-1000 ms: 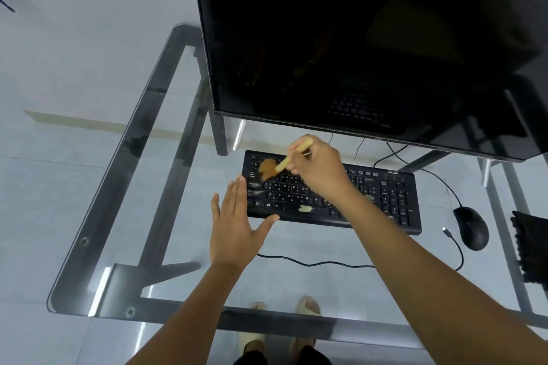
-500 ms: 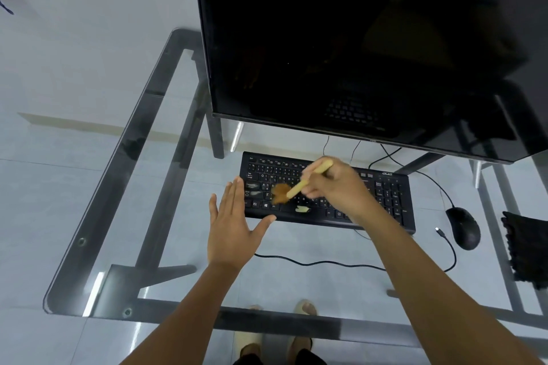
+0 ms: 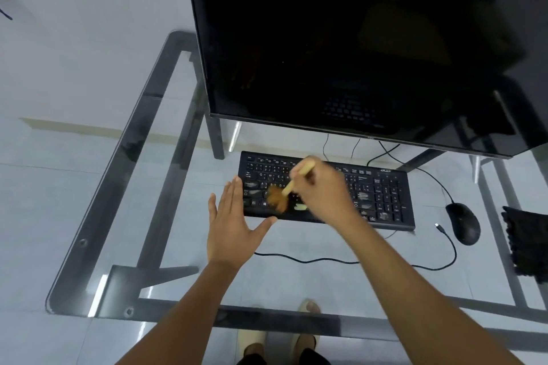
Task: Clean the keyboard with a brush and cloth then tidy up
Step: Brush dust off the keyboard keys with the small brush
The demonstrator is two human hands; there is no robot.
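On the glass desk (image 3: 124, 175), the keyboard (image 3: 382, 195) lies below the monitor (image 3: 341, 44). Right hand (image 3: 323, 190) grasps the brush (image 3: 289, 187), bristles on the left keys. Left hand (image 3: 232, 228), fingers straight, rests flat at the keyboard's left end.

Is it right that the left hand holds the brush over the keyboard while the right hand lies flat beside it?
No, the hands are swapped. In the head view the right hand grips the brush over the keyboard; the left hand is flat and open.

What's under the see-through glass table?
Through the glass table you see its dark metal frame, the pale tiled floor, and the person's feet in light slippers. The keyboard and both arms hide whatever lies beneath them.
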